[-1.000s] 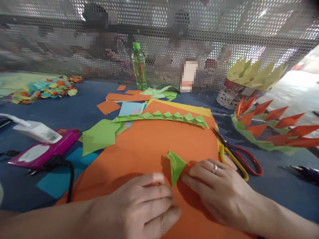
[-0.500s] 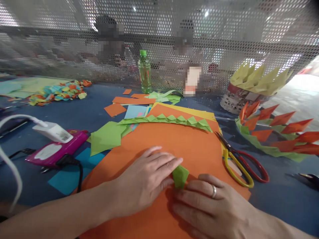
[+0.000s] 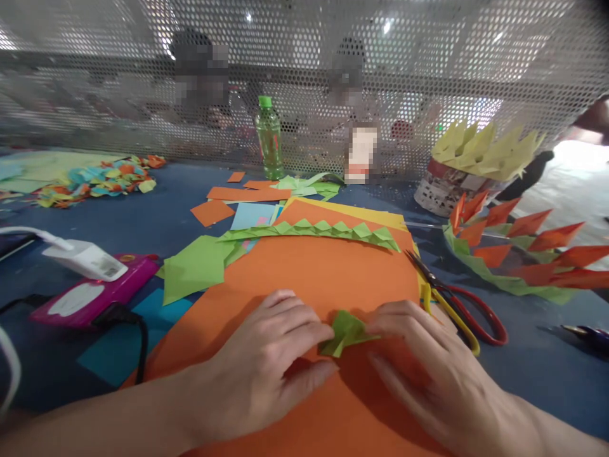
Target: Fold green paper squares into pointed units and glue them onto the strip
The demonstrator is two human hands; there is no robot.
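Note:
A small folded piece of green paper [image 3: 346, 331] lies between my hands, over a large orange sheet [image 3: 304, 266]. My left hand [image 3: 280, 349] has its fingertips on the paper's left edge, thumb bent in below. At the other end, the curled fingers of my right hand [image 3: 428, 368] hold the paper's pointed tip, which they partly cover. Beyond them, a green zigzag paper strip [image 3: 328, 230] stretches across the orange sheet. Square green sheets [image 3: 194, 270] lie to its left. Scissors [image 3: 451, 298] with one red and one yellow handle rest along the sheet's right edge.
At left, a magenta power strip [image 3: 80, 298] holds a white charger [image 3: 88, 259]. A green bottle [image 3: 270, 139] stands before a perforated metal screen [image 3: 295, 57], people behind it. Right: an orange-spiked paper crown [image 3: 504, 279], a yellow one [image 3: 480, 152], a pen [image 3: 585, 336]. Scraps [image 3: 99, 181] are heaped far left.
My right hand has shifted up and rightward, its fingers now at the paper's right tip. The folded green paper has turned from upright to lying sideways.

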